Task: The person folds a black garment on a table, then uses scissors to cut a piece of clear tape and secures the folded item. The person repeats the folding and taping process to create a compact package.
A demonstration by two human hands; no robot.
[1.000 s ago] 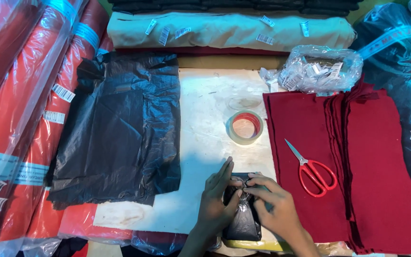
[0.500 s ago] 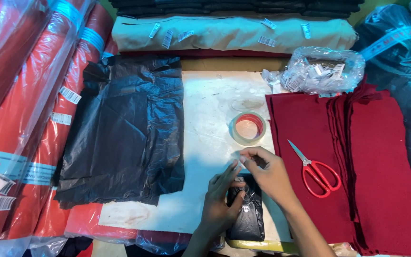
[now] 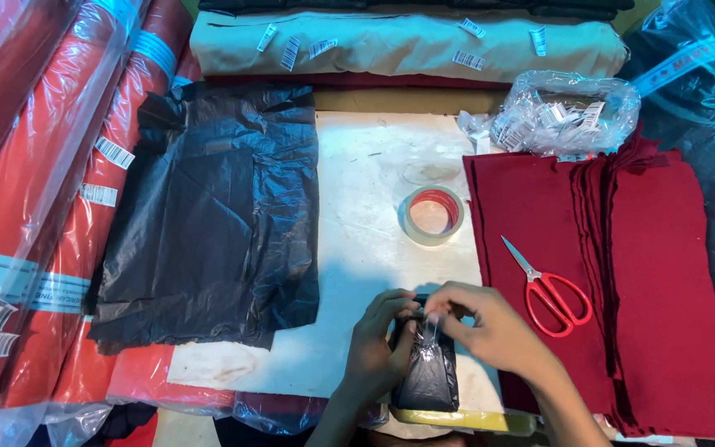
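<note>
At the table's [image 3: 357,215] near edge, a small black plastic packet [image 3: 428,377], shiny and crinkled, lies lengthwise. The left hand [image 3: 378,352] clasps its side; the right hand [image 3: 490,327] pinches clear tape at its top. Farther back sit a tape roll [image 3: 431,216] and red scissors [image 3: 549,290].

The top of the small black packet [image 3: 426,377] is hidden under the left hand [image 3: 376,352] and right hand [image 3: 490,327], and both forearms run off the bottom edge. The black plastic sheet [image 3: 208,215] covers the bench's [image 3: 366,190] left edge. The red rolls [image 3: 35,190] are cut off at the left. Whatever fills the clear bag [image 3: 564,116] is too small to tell.
</note>
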